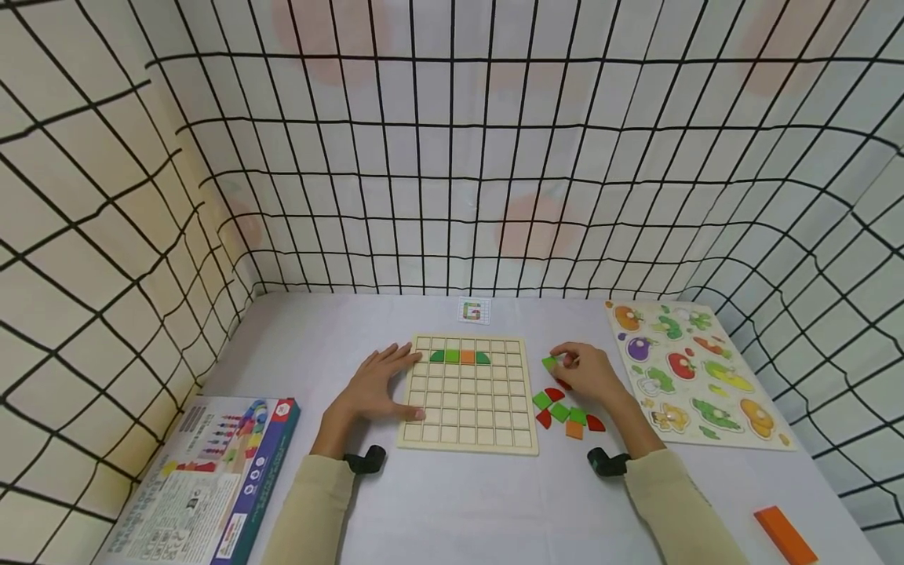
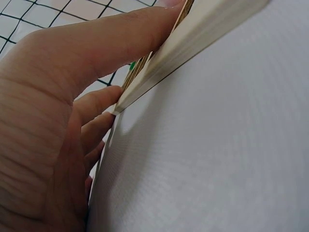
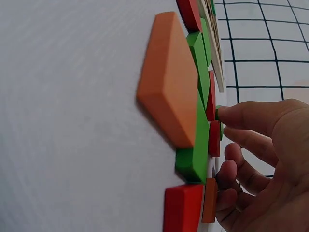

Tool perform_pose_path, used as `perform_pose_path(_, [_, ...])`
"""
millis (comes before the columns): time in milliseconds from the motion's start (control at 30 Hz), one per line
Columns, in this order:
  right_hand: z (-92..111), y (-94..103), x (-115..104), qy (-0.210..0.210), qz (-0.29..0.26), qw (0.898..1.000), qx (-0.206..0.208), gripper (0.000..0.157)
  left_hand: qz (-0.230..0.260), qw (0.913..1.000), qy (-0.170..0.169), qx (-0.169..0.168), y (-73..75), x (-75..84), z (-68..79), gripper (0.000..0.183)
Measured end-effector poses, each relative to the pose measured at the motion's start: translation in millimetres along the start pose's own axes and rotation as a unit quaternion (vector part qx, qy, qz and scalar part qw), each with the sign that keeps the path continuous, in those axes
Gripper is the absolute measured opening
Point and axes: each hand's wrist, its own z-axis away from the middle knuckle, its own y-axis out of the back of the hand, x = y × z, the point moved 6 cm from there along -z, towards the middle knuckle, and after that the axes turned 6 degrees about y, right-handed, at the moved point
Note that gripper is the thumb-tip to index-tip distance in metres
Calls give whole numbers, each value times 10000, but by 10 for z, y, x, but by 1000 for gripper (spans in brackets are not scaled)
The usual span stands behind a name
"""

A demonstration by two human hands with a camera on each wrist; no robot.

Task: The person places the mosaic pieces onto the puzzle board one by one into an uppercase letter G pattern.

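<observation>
A wooden grid board (image 1: 466, 412) lies on the table; in an upper row sit a green square (image 1: 452, 356) and an orange square (image 1: 468, 357) between two dark green quarter-rounds. My left hand (image 1: 377, 384) rests along the board's left edge, thumb and fingers spread, thumb touching the rim, as the left wrist view also shows. Right of the board, my right hand (image 1: 592, 374) pinches a small green piece (image 1: 548, 362) between thumb and index finger, the other fingers loosely curled. Near it lie loose green squares (image 1: 559, 412), red quarter-rounds (image 1: 595, 424) and an orange square (image 3: 169, 77).
A small pattern card (image 1: 473, 311) lies behind the board. At right is a vegetable puzzle board (image 1: 688, 369), with an orange block (image 1: 785, 535) at the front right corner. A printed box (image 1: 205, 479) lies at left. Black wire mesh (image 1: 452, 180) encloses the table's back and sides.
</observation>
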Motion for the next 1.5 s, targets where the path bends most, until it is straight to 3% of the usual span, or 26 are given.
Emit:
perform_pose_path(267, [30,-37,1,92,210,9994,-264,34,100,9999,-6,-19,-5,41,42,109])
perform_pose_path(767, [40,-57,-30,87,47,9999,-93,27,57,10000,64,-11,-33,1,63,109])
perform_pose_path(1100, [4,-78,-394,373,28,9993,57,29,60,10000,29,-18,10,20,23,108])
perform_pose_path(1500, [-91,-354,-804,955,-453,9943,-129,27,77,10000,60,-23,36,44,40,110])
